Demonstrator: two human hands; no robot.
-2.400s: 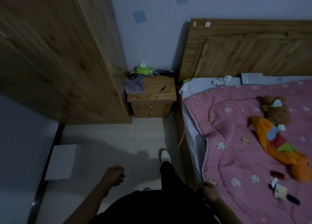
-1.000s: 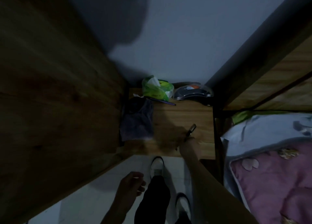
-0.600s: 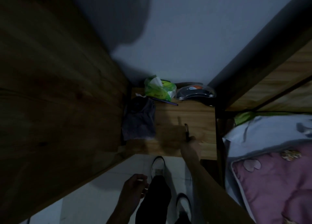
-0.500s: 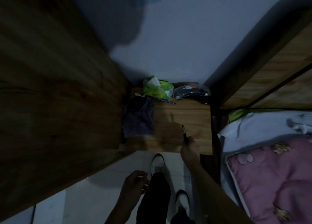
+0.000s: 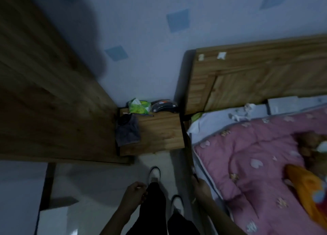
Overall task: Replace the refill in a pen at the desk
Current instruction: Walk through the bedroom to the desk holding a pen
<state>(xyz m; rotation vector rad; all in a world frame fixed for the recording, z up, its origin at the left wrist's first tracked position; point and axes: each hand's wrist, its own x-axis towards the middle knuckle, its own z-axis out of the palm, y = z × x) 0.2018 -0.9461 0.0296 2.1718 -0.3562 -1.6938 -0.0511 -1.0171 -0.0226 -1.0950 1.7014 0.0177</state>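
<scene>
My right hand (image 5: 200, 186) hangs low beside the bed edge, closed around a dark pen (image 5: 194, 176) whose end sticks up out of the fist. My left hand (image 5: 134, 193) is down by my left leg with its fingers curled in; I cannot tell whether anything small is inside. The wooden nightstand (image 5: 161, 135) stands ahead of me against the wall. A thin dark stick (image 5: 142, 114) lies along its back, in front of a green packet (image 5: 138, 108).
A grey cloth (image 5: 127, 131) drapes over the nightstand's left side and a dark rounded case (image 5: 164, 106) sits at its back right. A wooden wardrobe (image 5: 47, 100) stands on the left, a bed with a pink quilt (image 5: 256, 165) on the right. My shoes are on pale floor tiles (image 5: 99, 185).
My right hand picked the pen up off the nightstand and drew it back down to my side. I have stepped back, so the bed and wall show more.
</scene>
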